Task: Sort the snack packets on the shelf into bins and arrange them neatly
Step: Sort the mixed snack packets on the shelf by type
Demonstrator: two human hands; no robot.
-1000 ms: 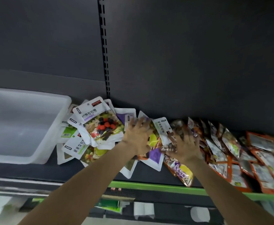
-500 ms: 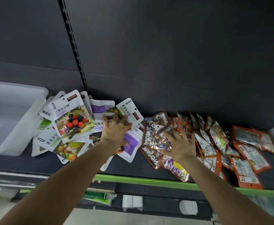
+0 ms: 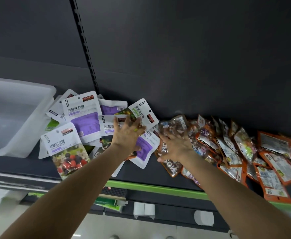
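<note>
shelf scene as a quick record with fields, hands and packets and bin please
left hand: fingers spread, pressing on the white packets
right hand: fingers spread, flat on the clear brown packets
orange packets: heaped at the right end of the shelf
bin: translucent, left of the white packets, no packets visible inside
sorting: not yet started
</note>
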